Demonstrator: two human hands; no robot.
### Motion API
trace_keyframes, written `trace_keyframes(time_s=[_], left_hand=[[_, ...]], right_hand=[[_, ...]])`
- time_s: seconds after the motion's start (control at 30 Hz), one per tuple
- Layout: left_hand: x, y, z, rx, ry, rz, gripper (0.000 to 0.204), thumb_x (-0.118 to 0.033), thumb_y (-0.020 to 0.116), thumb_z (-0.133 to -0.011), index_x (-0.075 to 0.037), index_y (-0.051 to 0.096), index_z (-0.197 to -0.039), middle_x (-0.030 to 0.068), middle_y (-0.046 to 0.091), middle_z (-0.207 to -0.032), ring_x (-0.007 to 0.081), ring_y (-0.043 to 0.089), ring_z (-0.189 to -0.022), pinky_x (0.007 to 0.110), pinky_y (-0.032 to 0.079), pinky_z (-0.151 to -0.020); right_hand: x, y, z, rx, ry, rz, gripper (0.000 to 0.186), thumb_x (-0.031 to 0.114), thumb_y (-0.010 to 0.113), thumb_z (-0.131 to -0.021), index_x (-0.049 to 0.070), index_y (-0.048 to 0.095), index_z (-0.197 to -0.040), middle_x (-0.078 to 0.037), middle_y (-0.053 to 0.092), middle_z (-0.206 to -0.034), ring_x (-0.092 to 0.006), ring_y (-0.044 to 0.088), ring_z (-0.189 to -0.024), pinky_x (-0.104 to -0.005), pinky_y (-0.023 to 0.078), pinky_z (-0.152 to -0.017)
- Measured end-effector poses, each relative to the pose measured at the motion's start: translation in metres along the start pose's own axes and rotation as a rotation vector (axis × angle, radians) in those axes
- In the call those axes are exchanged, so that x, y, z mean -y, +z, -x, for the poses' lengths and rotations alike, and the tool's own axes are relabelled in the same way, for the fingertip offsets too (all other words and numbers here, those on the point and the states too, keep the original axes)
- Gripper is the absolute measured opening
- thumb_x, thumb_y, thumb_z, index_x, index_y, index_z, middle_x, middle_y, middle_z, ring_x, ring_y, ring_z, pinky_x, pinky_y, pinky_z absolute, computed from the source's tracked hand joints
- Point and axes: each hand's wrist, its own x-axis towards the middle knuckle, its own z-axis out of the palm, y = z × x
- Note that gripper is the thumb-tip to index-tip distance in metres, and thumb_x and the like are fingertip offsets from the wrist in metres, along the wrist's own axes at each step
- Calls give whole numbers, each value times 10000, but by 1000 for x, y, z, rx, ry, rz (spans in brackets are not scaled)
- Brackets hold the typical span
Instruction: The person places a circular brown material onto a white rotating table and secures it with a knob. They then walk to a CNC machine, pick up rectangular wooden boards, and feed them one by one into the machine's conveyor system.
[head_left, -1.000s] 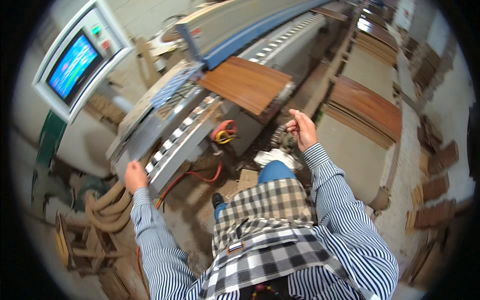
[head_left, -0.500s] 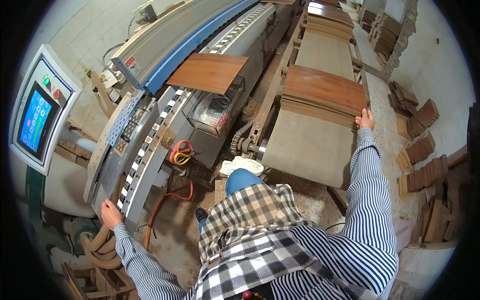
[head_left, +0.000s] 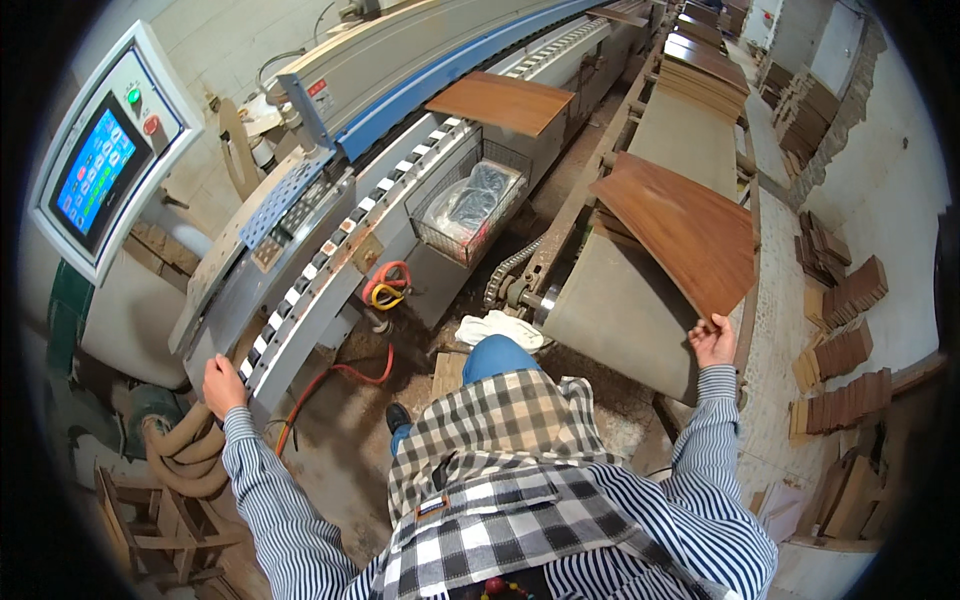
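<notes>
My right hand [head_left: 712,342] pinches the near corner of a reddish-brown wood panel [head_left: 688,232]. The panel lies skewed and tilted over a stack of boards on the conveyor belt [head_left: 622,312], its near corner drawn toward me. Most of that stack is hidden beneath it. At the left, my left hand [head_left: 224,386] is closed round the near end of the long machine's infeed table [head_left: 212,345], beside its row of black and white rollers [head_left: 300,285]. Farther along the machine, another brown panel [head_left: 505,102] sits partly under the blue beam.
A touchscreen control panel [head_left: 110,150] stands at the far left. A wire basket [head_left: 470,205] hangs off the machine's side, above an orange hose [head_left: 388,285]. White gloves [head_left: 500,328] lie by my knee. Panel stacks [head_left: 705,75] continue up the conveyor; brown boards [head_left: 845,350] lean along the right wall.
My right hand has pulled the top panel's corner toward me, turning the panel askew off its stack. The panel on the machine has moved farther away. My left hand stays at the table's end.
</notes>
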Motion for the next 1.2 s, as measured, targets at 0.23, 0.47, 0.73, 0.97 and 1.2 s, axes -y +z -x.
trace_keyframes(time_s=[0.23, 0.47, 0.73, 0.97, 1.2], left_hand=[[-1, -8, 2, 30, -57, 24, 382, -385, 384, -871, -57, 575, -832, 199, 612, -836, 402, 573, -784, 499, 433, -668], [-6, -6, 2, 49, -80, 37, 373, -357, 386, -868, -51, 596, -830, 207, 618, -843, 393, 591, -786, 495, 455, -679], [-4, -15, 3, 31, -98, 62, 347, -342, 412, -863, -57, 603, -814, 207, 628, -797, 379, 607, -749, 476, 466, -682], [-5, -13, 4, 22, -96, 83, 331, -336, 428, -860, -63, 604, -797, 204, 627, -766, 383, 605, -728, 473, 465, -675], [-6, -19, 5, 21, -100, 105, 332, -327, 427, -863, -50, 589, -778, 209, 621, -758, 386, 598, -724, 484, 453, -670]], right_hand=[[-33, 53, 36, 286, 67, 94, 326, 173, 591, -832, -29, 533, -1082, -148, 625, -1005, -196, 626, -851, -316, 525, -758], [-60, 83, 94, 574, 161, 41, 267, 125, 536, -835, -65, 558, -1021, -179, 633, -930, -271, 614, -848, -383, 498, -795], [-127, 212, 157, 839, 480, 95, 323, 80, 535, -820, -69, 500, -1104, -188, 629, -949, -278, 628, -854, -372, 518, -796], [-189, 303, 239, 1131, 604, 226, 381, 214, 520, -894, -6, 449, -1197, -154, 573, -1114, -191, 591, -921, -319, 496, -785], [-227, 344, 262, 1572, 821, 357, 452, 216, 572, -868, 11, 431, -1246, -110, 596, -1075, -151, 590, -898, -282, 473, -806]])
